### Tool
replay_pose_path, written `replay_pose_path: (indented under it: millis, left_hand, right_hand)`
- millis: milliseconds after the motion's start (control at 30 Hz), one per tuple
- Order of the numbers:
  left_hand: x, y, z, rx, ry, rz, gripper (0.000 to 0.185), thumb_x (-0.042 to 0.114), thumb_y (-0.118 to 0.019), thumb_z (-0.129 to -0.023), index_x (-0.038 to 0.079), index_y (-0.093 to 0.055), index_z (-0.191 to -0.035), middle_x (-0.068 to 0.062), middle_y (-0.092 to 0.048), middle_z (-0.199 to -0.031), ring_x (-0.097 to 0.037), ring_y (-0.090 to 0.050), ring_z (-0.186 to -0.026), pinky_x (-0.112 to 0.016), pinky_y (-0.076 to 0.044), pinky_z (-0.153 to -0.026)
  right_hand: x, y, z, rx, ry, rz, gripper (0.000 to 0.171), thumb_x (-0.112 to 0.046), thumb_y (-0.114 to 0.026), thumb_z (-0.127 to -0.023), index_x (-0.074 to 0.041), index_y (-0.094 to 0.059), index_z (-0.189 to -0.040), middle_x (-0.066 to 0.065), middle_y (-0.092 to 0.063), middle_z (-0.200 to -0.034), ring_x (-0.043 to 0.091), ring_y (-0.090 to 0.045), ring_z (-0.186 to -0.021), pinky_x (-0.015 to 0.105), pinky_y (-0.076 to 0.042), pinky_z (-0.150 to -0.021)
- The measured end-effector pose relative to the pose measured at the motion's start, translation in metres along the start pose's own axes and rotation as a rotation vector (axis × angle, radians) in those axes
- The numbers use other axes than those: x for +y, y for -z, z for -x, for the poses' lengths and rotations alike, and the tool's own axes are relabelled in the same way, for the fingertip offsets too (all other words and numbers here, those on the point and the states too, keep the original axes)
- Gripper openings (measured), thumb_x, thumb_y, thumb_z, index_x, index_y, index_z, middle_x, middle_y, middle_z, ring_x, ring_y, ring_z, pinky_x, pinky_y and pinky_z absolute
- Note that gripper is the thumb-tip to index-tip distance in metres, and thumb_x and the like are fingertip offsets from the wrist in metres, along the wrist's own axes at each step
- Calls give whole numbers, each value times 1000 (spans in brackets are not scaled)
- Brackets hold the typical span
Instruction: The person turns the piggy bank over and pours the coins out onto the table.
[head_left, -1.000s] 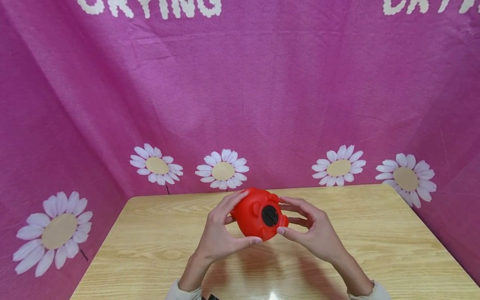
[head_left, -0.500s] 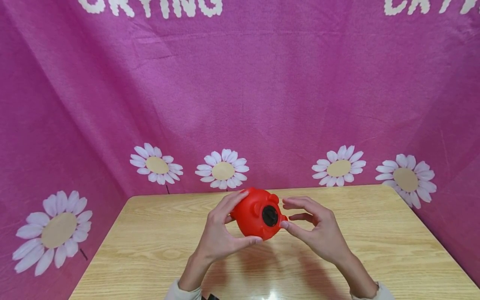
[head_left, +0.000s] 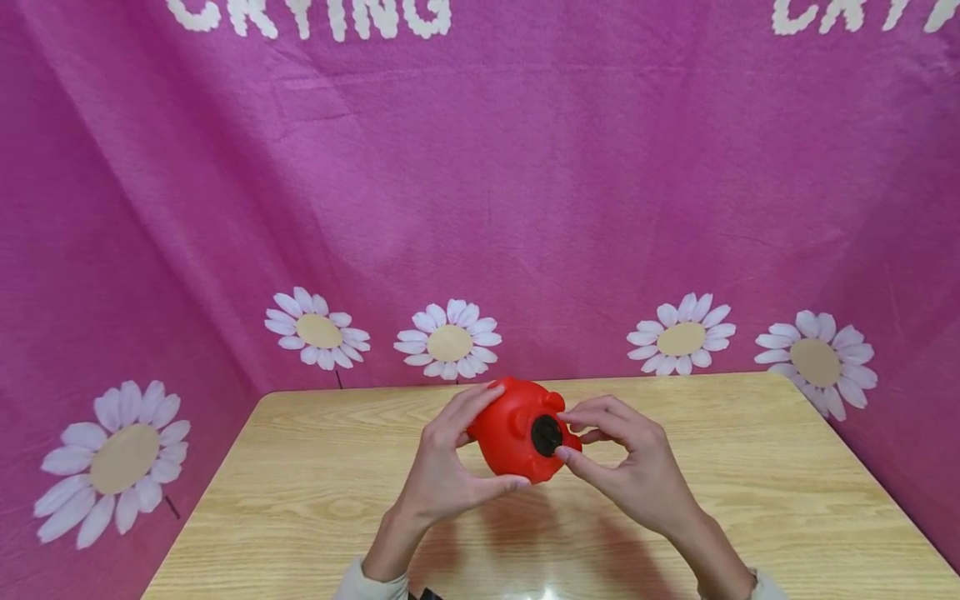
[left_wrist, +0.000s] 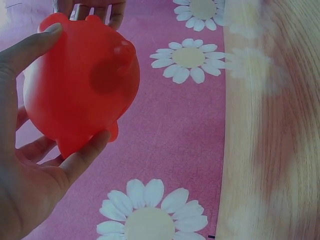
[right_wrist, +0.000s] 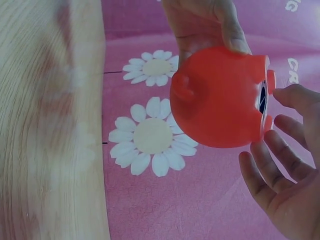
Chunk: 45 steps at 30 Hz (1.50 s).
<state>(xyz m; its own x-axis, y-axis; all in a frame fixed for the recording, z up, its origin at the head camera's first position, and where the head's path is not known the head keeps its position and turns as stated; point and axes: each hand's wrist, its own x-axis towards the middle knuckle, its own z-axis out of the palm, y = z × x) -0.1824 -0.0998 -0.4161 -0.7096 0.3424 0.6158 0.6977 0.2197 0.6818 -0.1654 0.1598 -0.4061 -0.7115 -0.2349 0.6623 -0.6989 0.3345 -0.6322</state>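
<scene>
Red plastic piggy bank, round and glossy, sits just below the middle of the head view, held up clear of the light wooden counter with its underside turned toward the person. The left hand grips the body, thumb curled under the lower edge and fingers curved over the top; the left wrist view shows that same clasp from behind. The right hand comes in from the right of the frame, thumb and forefinger closing on the small round black plug set in the underside, seemingly touching its rim, though a firm pinch cannot be told. I would judge the step in hand to be working that plug; the next move calls for a secure pinch and a twist or pull while the left hand keeps the bank from turning. Pink cloth with white daisies hangs behind.
</scene>
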Motion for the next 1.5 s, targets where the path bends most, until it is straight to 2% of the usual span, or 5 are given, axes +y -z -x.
replay_pose_path:
  millis: [267,667,833,1167,1500]
  left_hand:
    - [0,-3,-1,-8,-33,9,93,17,-99,-74,16,-55,-156,-11,-57,-154,-28,-65,-133,-34,-66,-92]
    - [-2,-4,-2,-20,-64,10,95,18,-100,-73,15,-55,-156,-11,-58,-154,-28,-65,-133,-35,-67,-90]
    - [-2,-4,-1,-25,-65,15,94,18,-100,-73,15,-55,-156,-11,-58,-154,-27,-65,-133,-36,-68,-89]
    - [-4,-5,-1,-38,-85,22,95,17,-101,-72,14,-56,-156,-11,-59,-154,-27,-66,-131,-33,-67,-90]
    - [-3,-4,1,-39,-65,-4,96,21,-103,-70,17,-57,-154,-8,-60,-152,-24,-68,-128,-30,-67,-90]
  right_hand:
    - [-3,-4,-3,1,-4,66,36,-3,-93,-80,-22,-83,-109,-8,-71,-104,6,-70,-89,17,-61,-80]
    - [-6,-4,-5,1,4,91,33,0,-93,-79,-25,-82,-100,-11,-65,-100,6,-68,-85,15,-58,-77]
    - [-7,-3,-6,-9,17,104,35,2,-92,-78,-25,-83,-99,-9,-62,-98,7,-63,-84,15,-52,-72]
    - [-10,-1,-6,-25,32,156,37,5,-90,-77,-26,-86,-97,-10,-59,-100,6,-57,-92,18,-51,-75]
    - [-8,-3,-6,-34,57,176,38,7,-91,-75,-27,-86,-93,-8,-59,-103,6,-57,-94,18,-52,-76]
